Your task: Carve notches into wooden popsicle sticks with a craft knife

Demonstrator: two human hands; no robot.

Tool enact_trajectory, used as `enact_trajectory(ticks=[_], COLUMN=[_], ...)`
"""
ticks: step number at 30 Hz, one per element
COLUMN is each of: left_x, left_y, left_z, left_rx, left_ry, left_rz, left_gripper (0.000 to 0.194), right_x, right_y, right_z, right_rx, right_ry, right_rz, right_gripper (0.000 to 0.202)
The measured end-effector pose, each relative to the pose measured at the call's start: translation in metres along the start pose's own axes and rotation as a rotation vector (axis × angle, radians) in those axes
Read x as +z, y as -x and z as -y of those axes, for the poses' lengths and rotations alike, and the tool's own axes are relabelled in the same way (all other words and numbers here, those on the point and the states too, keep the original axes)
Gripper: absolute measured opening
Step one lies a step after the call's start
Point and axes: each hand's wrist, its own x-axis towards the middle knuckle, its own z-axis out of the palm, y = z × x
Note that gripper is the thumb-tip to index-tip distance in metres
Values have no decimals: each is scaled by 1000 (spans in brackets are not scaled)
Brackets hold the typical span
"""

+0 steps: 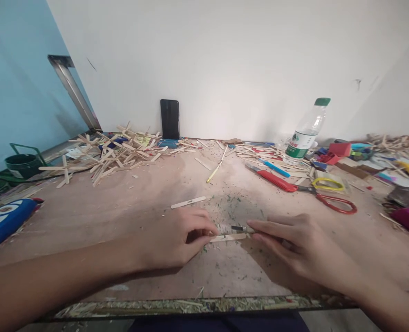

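My left hand (194,233) pinches one end of a flat wooden craft stick (230,237) between thumb and forefinger, low over the table. On the stick's upper edge is a small dark notch or mark. My right hand (294,240) grips a craft knife (239,228), its blade pointing left just above the stick; most of the handle is hidden by my fingers. The right fingertips are close to the stick's other end. Beyond my left hand lies another craft stick (188,202) with a small dark slot in its middle.
Assembled stick crosses (121,154) pile up at the back left. A phone (170,119) leans on the wall. Scissors (329,193), a red utility knife (273,179), a blue pen (274,168) and a water bottle (306,133) occupy the right. Shavings litter the wooden table (138,281).
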Motion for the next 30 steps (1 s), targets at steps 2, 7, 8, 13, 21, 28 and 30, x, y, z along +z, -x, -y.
enact_trajectory(ticks=[2, 7, 8, 13, 21, 28, 30], left_x=[-1, -5, -5, -1, 4, 8, 9], left_y=[0, 1, 0, -3, -1, 2, 2], left_z=[-4, -6, -4, 15, 6, 2, 3], left_rx=[-38, -24, 16, 266, 254, 134, 142], left_ry=[40, 188, 153, -234, -121, -7, -2], left_rz=[32, 113, 70, -27, 9, 27, 41], left_gripper=[23, 18, 19, 33, 24, 18, 22], right_x=[-5, -15, -15, -17, -25, -24, -25], right_y=[0, -5, -6, -6, 0, 16, 15], right_z=[3, 12, 13, 16, 24, 18, 16], right_rx=[-44, -58, -46, -70, -73, 147, 182], right_ry=[38, 120, 142, 277, 253, 154, 122], right_rz=[50, 274, 276, 208, 128, 134, 157], right_gripper=[26, 29, 29, 31, 45, 31, 27])
